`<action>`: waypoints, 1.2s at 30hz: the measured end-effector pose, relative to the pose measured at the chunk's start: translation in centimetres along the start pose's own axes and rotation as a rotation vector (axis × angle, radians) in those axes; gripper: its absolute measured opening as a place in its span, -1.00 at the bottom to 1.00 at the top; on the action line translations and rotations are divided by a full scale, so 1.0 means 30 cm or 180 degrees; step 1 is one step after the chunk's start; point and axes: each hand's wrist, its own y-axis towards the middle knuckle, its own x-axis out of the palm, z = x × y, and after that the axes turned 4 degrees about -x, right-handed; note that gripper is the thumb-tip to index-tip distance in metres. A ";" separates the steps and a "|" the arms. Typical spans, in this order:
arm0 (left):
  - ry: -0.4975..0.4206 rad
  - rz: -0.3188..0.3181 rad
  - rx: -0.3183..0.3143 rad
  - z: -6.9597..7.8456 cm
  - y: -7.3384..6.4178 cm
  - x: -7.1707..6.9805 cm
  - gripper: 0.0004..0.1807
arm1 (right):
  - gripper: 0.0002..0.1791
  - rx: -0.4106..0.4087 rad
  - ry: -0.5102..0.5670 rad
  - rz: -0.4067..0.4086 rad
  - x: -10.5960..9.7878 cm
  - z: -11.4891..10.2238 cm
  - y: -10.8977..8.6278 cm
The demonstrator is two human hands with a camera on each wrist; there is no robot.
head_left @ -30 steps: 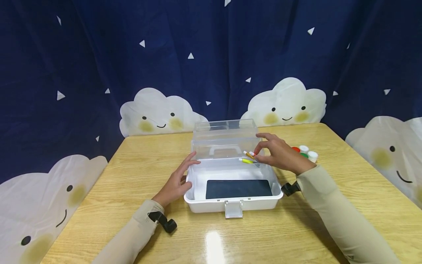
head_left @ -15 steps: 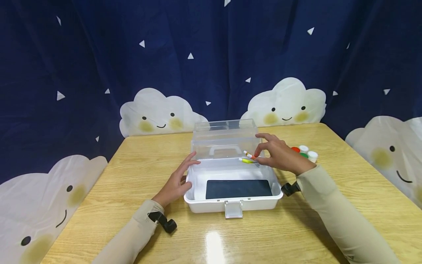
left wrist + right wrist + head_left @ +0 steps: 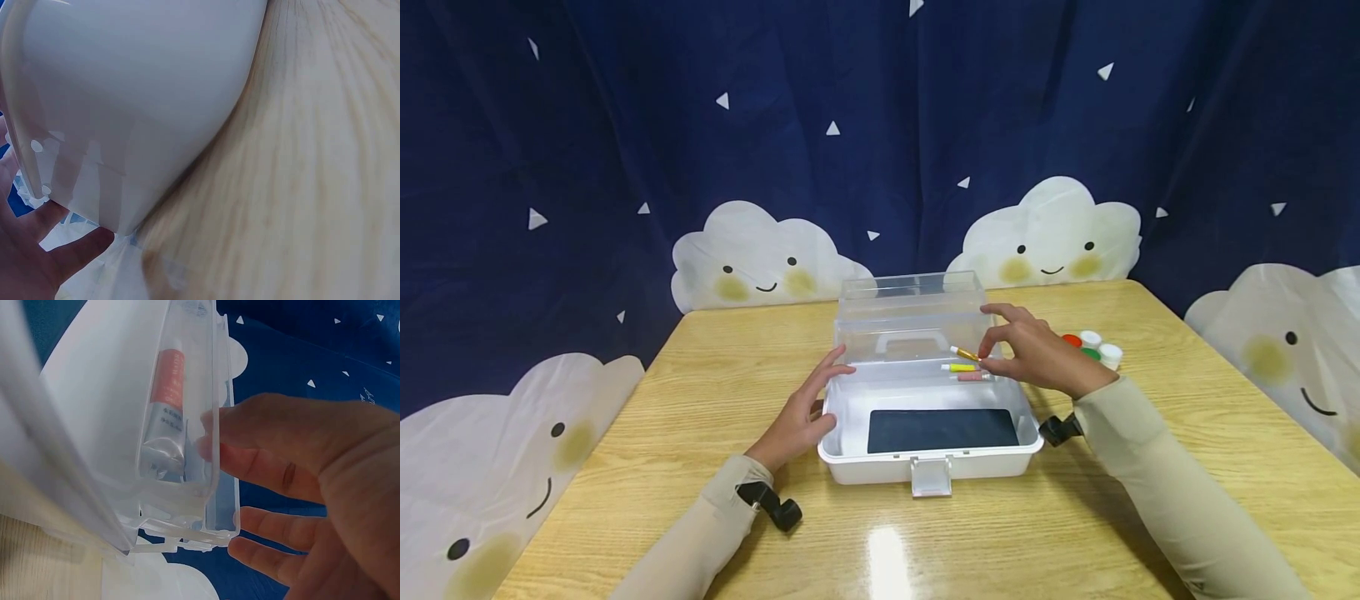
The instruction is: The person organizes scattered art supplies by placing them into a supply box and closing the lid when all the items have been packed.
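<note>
A white box [image 3: 865,473] stands on the table with its clear lid [image 3: 912,287] and clear tray [image 3: 895,343] raised behind it. Beside its left wall, my left hand [image 3: 801,414] rests fingertips against the edge, fingers spread. My right hand [image 3: 1033,348] reaches over the tray's right end, thumb and index tips close together with no tube visible between them. Under those tips lie a gold paint tube [image 3: 964,353], a yellow one [image 3: 960,367] and a coral-red one [image 3: 972,377]. In the right wrist view the coral-red tube [image 3: 167,381] lies inside the tray compartment, beside the fingertips.
Several small paint pots with white, red and green lids [image 3: 1110,356] stand right of the box, partly behind my right hand. A dark rectangular panel [image 3: 943,430] lies in the box's bottom. The front latch [image 3: 932,475] hangs down. A dark blue curtain [image 3: 880,150] closes the back.
The coral-red tube has left my right fingertips and now lies lower in the tray. The gold and yellow tubes have shifted slightly. Both hands have stayed nearly in place.
</note>
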 end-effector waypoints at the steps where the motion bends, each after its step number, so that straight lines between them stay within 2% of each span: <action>1: -0.0005 -0.0004 0.0001 -0.001 0.000 0.000 -0.30 | -0.94 0.0002 -0.0001 -0.0002 0.000 0.000 0.000; 19: -0.0032 -0.0010 -0.0038 -0.005 0.000 -0.002 -0.30 | -0.93 0.0006 -0.0050 0.0004 -0.002 -0.003 0.001; 23: 0.0007 0.0025 -0.0019 -0.049 0.006 0.002 -0.28 | -0.93 -0.0003 -0.0040 0.0011 -0.005 -0.002 0.000; 28: 0.0043 0.0054 -0.0094 -0.118 0.015 0.004 -0.24 | -0.92 -0.0005 -0.0015 0.0028 -0.005 0.004 -0.001; 36: 0.0025 0.0081 -0.0156 -0.121 0.015 0.004 -0.25 | -0.90 -0.0065 0.0052 0.0052 -0.004 0.017 -0.003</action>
